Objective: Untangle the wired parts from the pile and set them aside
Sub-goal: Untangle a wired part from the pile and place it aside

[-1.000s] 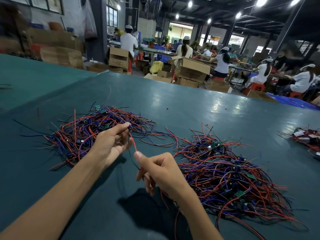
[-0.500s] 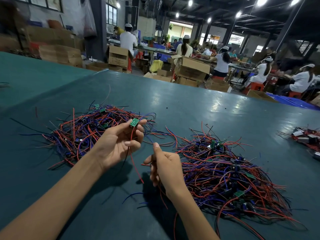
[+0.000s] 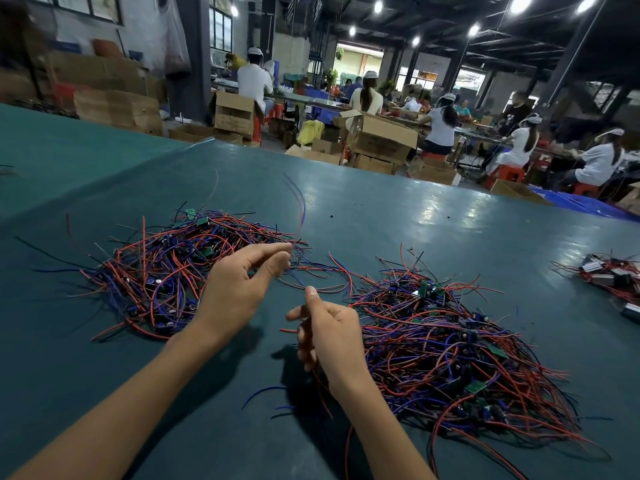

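A: Pinching: left hand (image 3: pixel 239 289) clamps thin blue and red wire strands (image 3: pixel 303 210) between thumb and forefinger; strands arc up above the left heap of red and blue wired parts (image 3: pixel 156 271).
B: Other one?
A: Curled: right hand (image 3: pixel 332 337) has fingers round a thin red wire (image 3: pixel 323 400) trailing under the wrist, thumb up, just beside the right tangled pile of wired parts (image 3: pixel 450 348).
B: Surface?
A: Both heaps lie on the teal table cover (image 3: pixel 381 216), apart, hands between them.
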